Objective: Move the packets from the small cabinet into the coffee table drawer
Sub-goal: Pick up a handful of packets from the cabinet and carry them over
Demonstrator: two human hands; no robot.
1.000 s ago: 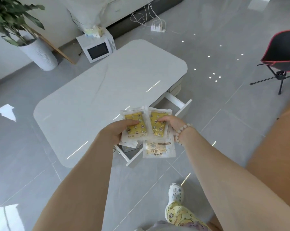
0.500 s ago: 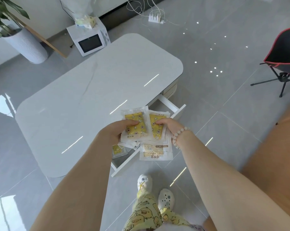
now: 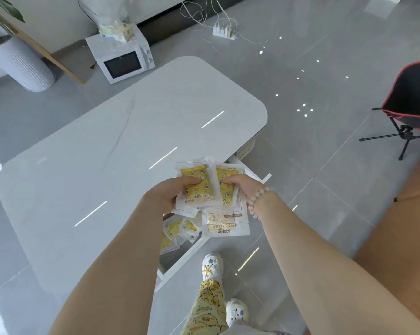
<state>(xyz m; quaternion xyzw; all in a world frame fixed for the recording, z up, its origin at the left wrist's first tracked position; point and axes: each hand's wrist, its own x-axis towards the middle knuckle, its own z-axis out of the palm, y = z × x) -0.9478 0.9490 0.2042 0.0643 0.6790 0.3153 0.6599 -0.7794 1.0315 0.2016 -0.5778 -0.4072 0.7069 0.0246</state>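
Observation:
Both hands hold a fanned bunch of yellow-and-white hand-warmer packets (image 3: 205, 187) above the open coffee table drawer (image 3: 180, 264). My left hand (image 3: 166, 197) pinches the left packets, thumb on top. My right hand (image 3: 238, 186), with a bead bracelet at the wrist, grips the right ones; a white packet (image 3: 224, 224) hangs below, printed side up. Several more yellow packets (image 3: 177, 230) lie inside the drawer beneath the hands. The small cabinet is not in view.
The white coffee table (image 3: 122, 151) fills the middle. Beyond it on the floor stand a white microwave (image 3: 122, 60), a white planter (image 3: 20, 66) and a power strip with cables (image 3: 224, 32). A black-and-red folding chair (image 3: 412, 102) is at right. My feet (image 3: 211, 264) stand by the drawer front.
I have stepped closer to the table, so the drawer's inside and the packets lying in it have come into sight. Both hands still hold the bunch of packets over the drawer.

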